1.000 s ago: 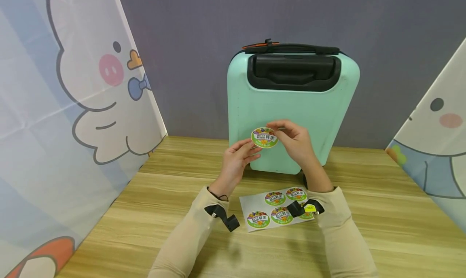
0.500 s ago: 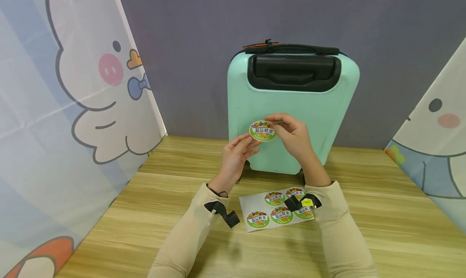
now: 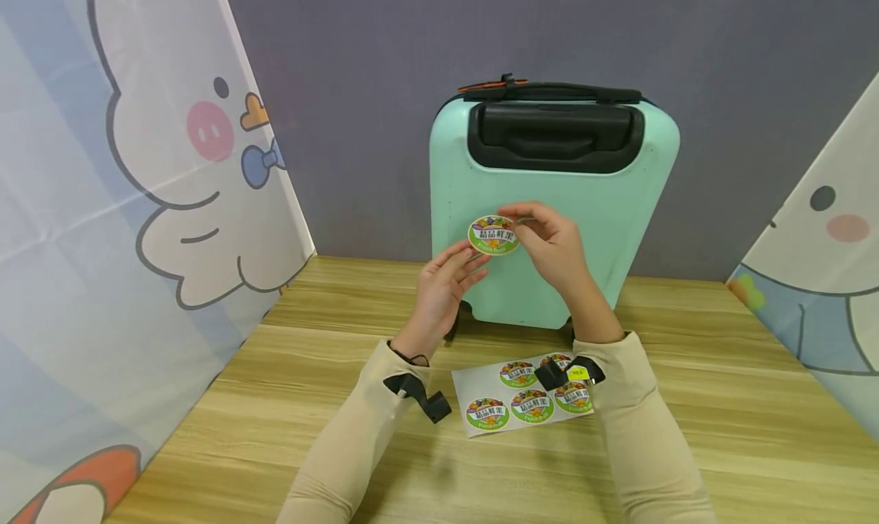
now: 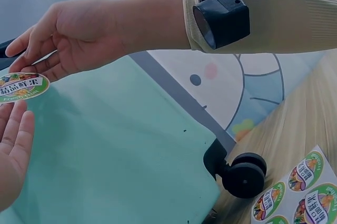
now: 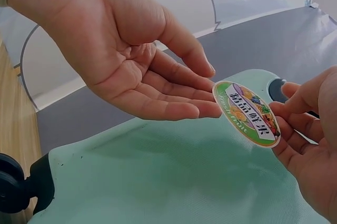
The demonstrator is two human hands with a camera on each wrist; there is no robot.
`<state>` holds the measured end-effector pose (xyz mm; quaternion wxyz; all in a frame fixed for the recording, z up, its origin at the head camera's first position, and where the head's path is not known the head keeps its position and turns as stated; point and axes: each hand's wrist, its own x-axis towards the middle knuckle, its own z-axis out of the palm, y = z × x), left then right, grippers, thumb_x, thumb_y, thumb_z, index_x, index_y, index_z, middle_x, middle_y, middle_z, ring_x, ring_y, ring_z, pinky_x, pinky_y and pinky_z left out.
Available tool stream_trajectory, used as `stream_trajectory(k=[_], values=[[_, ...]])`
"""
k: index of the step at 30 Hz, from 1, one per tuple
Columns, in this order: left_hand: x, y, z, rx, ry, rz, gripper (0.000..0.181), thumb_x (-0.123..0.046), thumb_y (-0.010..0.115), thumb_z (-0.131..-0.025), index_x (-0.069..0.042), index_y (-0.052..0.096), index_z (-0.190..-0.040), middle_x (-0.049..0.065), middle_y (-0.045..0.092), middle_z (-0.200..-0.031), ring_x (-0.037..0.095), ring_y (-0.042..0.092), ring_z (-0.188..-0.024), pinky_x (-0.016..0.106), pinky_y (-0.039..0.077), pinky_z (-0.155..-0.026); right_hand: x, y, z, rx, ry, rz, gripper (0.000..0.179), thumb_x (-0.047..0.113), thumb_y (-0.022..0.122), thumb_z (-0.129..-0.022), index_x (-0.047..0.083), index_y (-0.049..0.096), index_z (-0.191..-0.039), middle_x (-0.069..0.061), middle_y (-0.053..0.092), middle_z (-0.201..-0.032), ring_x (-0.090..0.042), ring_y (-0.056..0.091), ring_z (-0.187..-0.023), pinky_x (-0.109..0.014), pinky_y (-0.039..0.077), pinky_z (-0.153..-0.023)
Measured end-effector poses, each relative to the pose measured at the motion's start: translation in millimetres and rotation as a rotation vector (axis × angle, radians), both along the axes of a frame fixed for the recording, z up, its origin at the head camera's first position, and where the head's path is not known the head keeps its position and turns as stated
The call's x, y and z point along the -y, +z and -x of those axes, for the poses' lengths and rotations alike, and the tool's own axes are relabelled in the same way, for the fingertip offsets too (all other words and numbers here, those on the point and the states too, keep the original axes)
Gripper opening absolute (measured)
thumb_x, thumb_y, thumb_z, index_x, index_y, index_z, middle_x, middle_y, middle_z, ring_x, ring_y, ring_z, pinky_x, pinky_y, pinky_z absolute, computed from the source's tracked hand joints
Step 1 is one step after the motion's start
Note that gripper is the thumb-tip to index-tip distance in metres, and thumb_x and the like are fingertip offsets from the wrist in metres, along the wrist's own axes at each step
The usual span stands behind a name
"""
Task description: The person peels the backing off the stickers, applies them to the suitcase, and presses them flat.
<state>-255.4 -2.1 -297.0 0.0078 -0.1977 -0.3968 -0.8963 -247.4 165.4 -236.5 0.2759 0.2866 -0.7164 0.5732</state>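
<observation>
An oval fruit sticker [image 3: 493, 236] with green and white print is held up in front of a mint-green suitcase [image 3: 525, 287]. My right hand [image 3: 552, 245] pinches its upper right edge between thumb and fingers. At its lower left edge is my left hand [image 3: 442, 284], palm up, its fairly straight fingers reaching to the rim. In the right wrist view the left thumb [image 5: 187, 50] lies beside the sticker [image 5: 246, 113], not over its face. A sheet [image 3: 474, 383] with several matching stickers lies on the table below the hands.
The suitcase stands upright on the wooden table [image 3: 330, 341] against a grey backdrop [image 3: 343, 127]. Its black handle recess [image 3: 555, 135] is at the top, and a black wheel [image 4: 245, 175] shows below. Cartoon-printed panels [image 3: 199, 280] flank the table.
Both hands have lifted the sticker slightly up and a little left in front of the suitcase. The left thumb now sits lower against the sticker's edge. The sheet and suitcase stay put.
</observation>
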Motion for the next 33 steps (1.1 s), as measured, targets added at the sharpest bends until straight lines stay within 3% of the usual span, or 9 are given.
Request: stream_trajectory(k=[6, 13, 17, 23, 29, 33], values=[[1.0, 4.0, 0.4, -0.022, 0.012, 0.0, 0.028, 0.0, 0.051, -0.101, -0.012, 0.075, -0.106, 0.002, 0.072, -0.101, 0.018, 0.07, -0.096, 0.034, 0.057, -0.087, 1.4, 3.1, 2.2, -0.024, 0.005, -0.002, 0.022, -0.011, 0.052, -0.093, -0.013, 0.067, -0.108, -0.01, 0.07, -0.108, -0.008, 0.066, -0.09, -0.021, 0.05, -0.076], [1.3, 9.2, 2.4, -0.029, 0.009, 0.001, 0.027, 0.0, 0.051, -0.1, -0.002, 0.07, -0.12, 0.002, 0.071, -0.104, 0.018, 0.069, -0.099, 0.036, 0.056, -0.089, 4.1, 7.2, 1.8, -0.051, 0.007, -0.01, 0.022, -0.014, 0.053, -0.09, -0.013, 0.068, -0.107, -0.024, 0.067, -0.109, -0.01, 0.066, -0.093, -0.02, 0.051, -0.079], [1.6, 12.5, 4.6, -0.043, 0.0, -0.005, 0.027, 0.0, 0.051, -0.1, -0.006, 0.072, -0.115, 0.003, 0.071, -0.107, 0.019, 0.069, -0.1, 0.035, 0.056, -0.088, 5.0, 9.6, 2.9, -0.08, 0.0, -0.021, 0.023, -0.014, 0.052, -0.09, -0.012, 0.069, -0.106, -0.024, 0.068, -0.108, -0.012, 0.066, -0.091, -0.02, 0.05, -0.075], [2.5, 18.0, 5.0, -0.055, -0.008, -0.013, 0.029, 0.001, 0.05, -0.1, -0.012, 0.074, -0.109, 0.002, 0.07, -0.106, 0.019, 0.069, -0.1, 0.035, 0.056, -0.088, 5.0, 12.4, 8.0, -0.143, 0.007, -0.027, 0.023, -0.015, 0.051, -0.089, -0.013, 0.068, -0.104, -0.026, 0.067, -0.106, -0.015, 0.065, -0.09, -0.021, 0.05, -0.079], [3.2, 20.4, 7.9, -0.047, -0.001, -0.018, 0.029, 0.002, 0.05, -0.1, -0.009, 0.073, -0.114, 0.003, 0.07, -0.106, 0.02, 0.069, -0.1, 0.036, 0.056, -0.088, 5.3, 15.5, 14.2, -0.224, 0.03, -0.059, 0.025, -0.018, 0.049, -0.087, -0.015, 0.068, -0.103, -0.028, 0.066, -0.103, -0.017, 0.065, -0.09, -0.022, 0.051, -0.082], [3.4, 22.1, 10.9, -0.054, 0.007, -0.015, 0.029, 0.0, 0.051, -0.1, 0.0, 0.066, -0.125, 0.004, 0.07, -0.111, 0.02, 0.068, -0.101, 0.037, 0.055, -0.09, 5.4, 17.6, 17.0, -0.284, 0.031, -0.079, 0.026, -0.02, 0.049, -0.086, -0.015, 0.068, -0.102, -0.028, 0.067, -0.103, -0.02, 0.065, -0.091, -0.023, 0.052, -0.083]])
